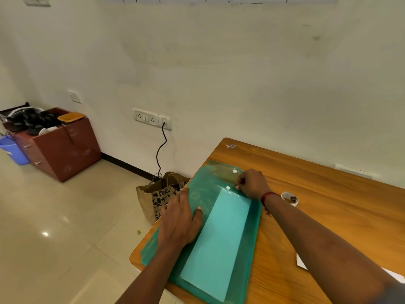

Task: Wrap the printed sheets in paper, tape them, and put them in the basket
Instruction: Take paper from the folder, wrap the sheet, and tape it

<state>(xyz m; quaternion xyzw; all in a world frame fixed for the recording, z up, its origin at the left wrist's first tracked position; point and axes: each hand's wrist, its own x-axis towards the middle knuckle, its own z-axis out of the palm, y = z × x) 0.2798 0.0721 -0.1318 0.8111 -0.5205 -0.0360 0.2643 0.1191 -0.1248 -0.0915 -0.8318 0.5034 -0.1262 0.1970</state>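
Nearest the camera, the near end of the pale turquoise rectangular paper sheet (219,242) lies lengthwise on the translucent green plastic folder (252,249). Whether the sheet is inside the folder or on top of it cannot be told. The folder lies flat on the brown wooden bench (317,216), at the bench's left edge, with its far flap open.

Items from left to right:

1. A blue plastic bucket (12,150) stands on the tiled floor against a red-brown cabinet (63,148). The cabinet top carries dark clutter and an orange lid-like item (70,117).
2. A white wall socket panel (152,119) carries a black cable (161,150) that runs down behind a brown paper carrier bag with black print (157,200). The bag stands on the floor, just beside the bench's left edge.
3. The left hand (179,218) lies palm-down on the folder with its fingers straight and spread, pressing the plastic just left of the pale sheet.
4. The right hand (252,184) rests at the far end of the sheet, fingers curled, fingertips (238,187) down beside a white snap stud (228,188). Whether they pinch the sheet or the folder cannot be told. A red thread band (268,197) circles this wrist.
5. A white roll of tape (289,198) lies on the bench near the right wrist, apart from the folder.
6. A white paper piece (302,263) lies on the bench, partly hidden by the right forearm.
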